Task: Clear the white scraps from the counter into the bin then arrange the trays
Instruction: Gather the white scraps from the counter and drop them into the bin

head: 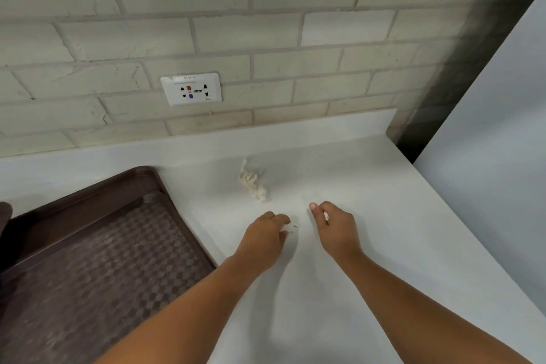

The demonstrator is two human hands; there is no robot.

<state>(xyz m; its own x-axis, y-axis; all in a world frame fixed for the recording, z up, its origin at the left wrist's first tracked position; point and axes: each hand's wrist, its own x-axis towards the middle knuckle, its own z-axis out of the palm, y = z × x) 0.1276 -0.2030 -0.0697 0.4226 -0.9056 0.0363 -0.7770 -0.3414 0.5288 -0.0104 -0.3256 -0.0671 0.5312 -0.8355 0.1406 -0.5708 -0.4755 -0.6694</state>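
A small heap of white scraps [252, 183] lies on the white counter [369, 230], just beyond both hands. My left hand [266, 235] rests low on the counter with curled fingers pinching a few white scraps at its fingertips. My right hand [334, 226] is beside it, fingers curled around a small white scrap that shows between thumb and palm. Dark brown trays [97, 245] with a checkered inner surface sit stacked on the counter at the left. No bin is in view.
A brick wall with a white power socket [191, 89] backs the counter. A pale grey panel [496, 142] rises at the right, past the counter's right edge. A dark object [4, 213] peeks in at the far left.
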